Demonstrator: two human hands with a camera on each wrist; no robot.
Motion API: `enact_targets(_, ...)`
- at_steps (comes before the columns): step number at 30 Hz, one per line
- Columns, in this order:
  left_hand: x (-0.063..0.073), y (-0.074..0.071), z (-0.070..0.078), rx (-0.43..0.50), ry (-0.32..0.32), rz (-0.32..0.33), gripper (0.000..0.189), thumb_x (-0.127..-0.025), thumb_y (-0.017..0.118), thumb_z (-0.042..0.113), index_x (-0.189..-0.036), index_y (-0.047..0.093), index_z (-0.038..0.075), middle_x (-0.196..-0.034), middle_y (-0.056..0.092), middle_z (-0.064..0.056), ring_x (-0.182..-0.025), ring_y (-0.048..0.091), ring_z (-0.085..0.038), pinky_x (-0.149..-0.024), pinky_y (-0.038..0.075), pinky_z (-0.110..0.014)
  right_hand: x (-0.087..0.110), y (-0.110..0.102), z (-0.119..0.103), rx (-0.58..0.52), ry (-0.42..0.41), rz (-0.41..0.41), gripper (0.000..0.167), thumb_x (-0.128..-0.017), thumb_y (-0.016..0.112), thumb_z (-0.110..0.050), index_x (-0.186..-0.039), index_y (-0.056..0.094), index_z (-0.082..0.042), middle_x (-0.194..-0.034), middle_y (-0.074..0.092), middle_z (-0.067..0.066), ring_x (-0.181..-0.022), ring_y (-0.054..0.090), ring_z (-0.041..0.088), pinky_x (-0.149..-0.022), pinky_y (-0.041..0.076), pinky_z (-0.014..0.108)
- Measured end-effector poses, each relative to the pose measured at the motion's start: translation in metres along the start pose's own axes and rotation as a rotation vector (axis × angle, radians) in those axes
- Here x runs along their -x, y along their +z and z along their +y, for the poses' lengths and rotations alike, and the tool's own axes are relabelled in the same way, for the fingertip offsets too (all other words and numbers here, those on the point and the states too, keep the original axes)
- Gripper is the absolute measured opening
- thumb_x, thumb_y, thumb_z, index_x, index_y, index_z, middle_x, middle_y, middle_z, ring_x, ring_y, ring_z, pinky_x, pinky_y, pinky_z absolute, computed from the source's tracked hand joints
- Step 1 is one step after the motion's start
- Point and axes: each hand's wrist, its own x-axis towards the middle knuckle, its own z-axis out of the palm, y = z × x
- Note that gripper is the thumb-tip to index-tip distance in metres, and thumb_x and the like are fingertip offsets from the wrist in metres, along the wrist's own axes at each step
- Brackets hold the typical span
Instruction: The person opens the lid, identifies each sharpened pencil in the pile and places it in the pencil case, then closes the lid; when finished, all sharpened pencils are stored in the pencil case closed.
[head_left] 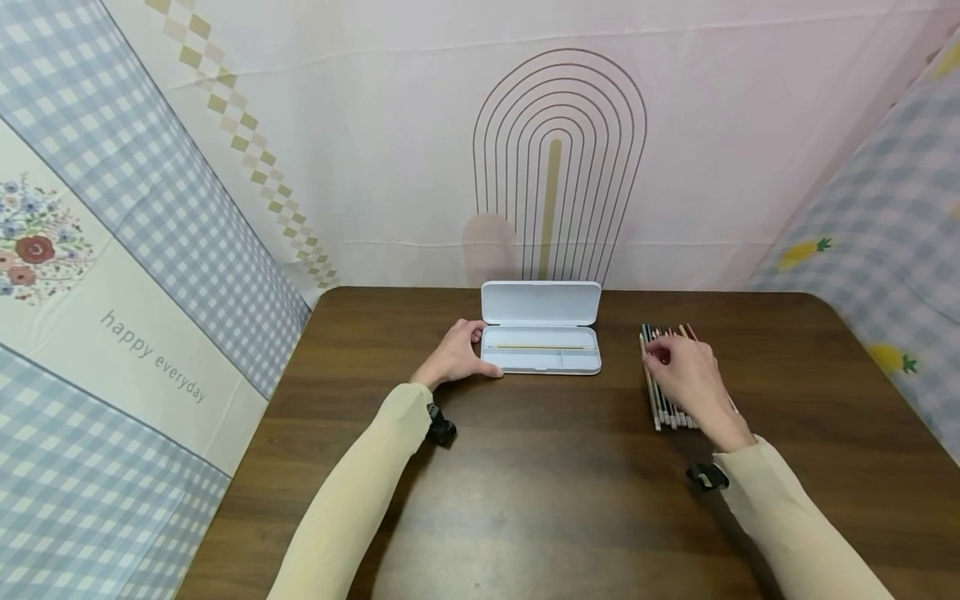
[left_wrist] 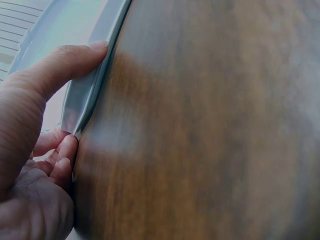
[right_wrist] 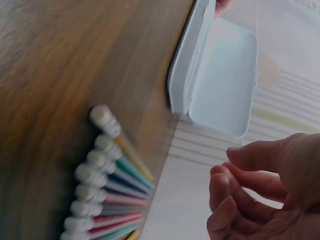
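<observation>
The white pencil case (head_left: 522, 360) is open on the brown surface (head_left: 525, 467), with its lid (head_left: 540, 302) up at the back. One yellow pencil (head_left: 540, 347) lies in the case, in the long back part. A row of pencils (head_left: 663, 408) lies to the right of the case, well apart from it, with the rubber ends toward the person.

Some things could go wrong. The pencils look round and lie close together, so a finger that pushes one may make the others roll. If two get pinched at once, one may drop. The black thing (head_left: 707, 477) on the right wrist is near the rubber ends and might bump them if the arm goes low. If the left hand (head_left: 459, 354) pulls hard, the case might slide or tip, and the lid might fall shut.

The left hand holds the left end of the case. Its thumb is on the front edge, and its other fingers are bent around the side.

The right hand (head_left: 686, 371) is over the row, right of the case. Its fingers are bent loosely, and its thumb is near the first finger, with a little gap. I see nothing between them. I can't tell if it touches a pencil.
</observation>
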Motion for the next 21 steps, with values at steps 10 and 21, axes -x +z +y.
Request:
enact_targets(10,0.000,0.001,-0.001,0.001,-0.004,0.005,0.091,-0.075,0.100,0.030,-0.149,0.056,0.002,-0.137,0.056,-0.015,-0.128,0.053,-0.028,-0.115,0.048,-0.042,0.014,-0.006,0.033,0.043,0.170,-0.073,0.026,-0.101,0.068,-0.013,-0.111,0.077,0.008,-0.094,0.077,0.025,-0.077,0.067,0.035,-0.064,0.049,0.042)
enact_targets(21,-0.002,0.001,-0.001,-0.003,-0.015,-0.003,0.090,-0.076,0.100,0.030,-0.150,0.055,0.004,-0.137,0.055,-0.014,-0.128,0.053,-0.028,-0.116,0.047,-0.042,0.023,-0.012,0.056,0.063,0.274,-0.163,0.022,-0.101,0.066,-0.013,-0.097,0.078,0.005,-0.088,0.075,0.023,-0.074,0.064,0.032,-0.063,0.047,0.040)
